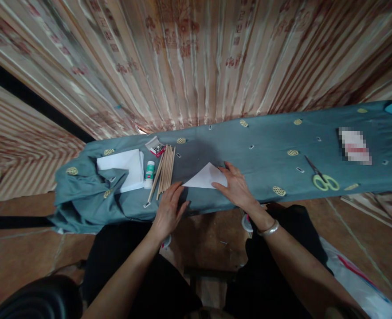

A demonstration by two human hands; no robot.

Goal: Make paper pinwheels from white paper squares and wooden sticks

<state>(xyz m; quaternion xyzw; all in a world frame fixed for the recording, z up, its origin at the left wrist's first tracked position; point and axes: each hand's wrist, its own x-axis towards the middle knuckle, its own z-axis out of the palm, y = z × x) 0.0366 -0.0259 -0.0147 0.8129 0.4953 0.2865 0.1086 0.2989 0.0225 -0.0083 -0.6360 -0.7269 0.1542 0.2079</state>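
Near the desk's front edge, a folded paper triangle (pixel 205 177) lies flat. Right hand (pixel 237 186) presses it, fingers spread; left hand (pixel 168 208) rests flat at its left corner. Folding step; creasing likely follows, needing firm pressure.

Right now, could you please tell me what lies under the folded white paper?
The folded white paper lies flat on the blue-grey cloth. The left hand touches its left tip, and the right hand presses its right edge. What the cloth covers beneath cannot be seen.
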